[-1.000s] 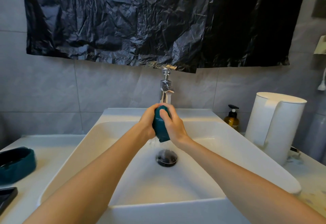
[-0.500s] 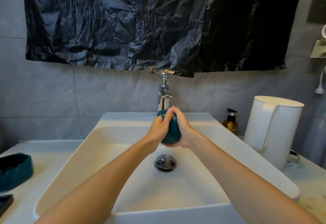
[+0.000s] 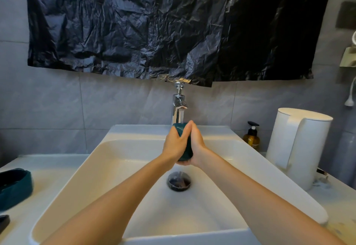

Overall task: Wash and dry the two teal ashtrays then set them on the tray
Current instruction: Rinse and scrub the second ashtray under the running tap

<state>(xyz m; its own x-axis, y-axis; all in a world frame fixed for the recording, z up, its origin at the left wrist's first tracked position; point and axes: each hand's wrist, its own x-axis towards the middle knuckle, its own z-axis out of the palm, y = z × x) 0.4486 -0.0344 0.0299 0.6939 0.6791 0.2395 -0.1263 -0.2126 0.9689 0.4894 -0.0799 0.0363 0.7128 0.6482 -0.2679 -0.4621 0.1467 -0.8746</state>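
Washing: mid-frame, left hand (image 3: 172,145) and right hand (image 3: 197,142) clasp an ashtray (image 3: 186,151) under the running tap (image 3: 178,108). Drying it likely comes next; other ashtray (image 3: 15,187) waits lower left.

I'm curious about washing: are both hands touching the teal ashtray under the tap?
Touching. The head view shows the left hand and right hand clasped round that ashtray.

- White countertop (image 3: 50,185), glossy, runs either side of a raised white basin (image 3: 86,169) set on it.
- Left side: teal ashtray (image 3: 16,189) at the frame edge, apart from the basin. A black object (image 3: 3,222) lies nearer the camera, mostly cut off.
- Right side: white kettle (image 3: 296,148) near the basin rim, with an amber pump bottle (image 3: 251,139) behind it by the wall.
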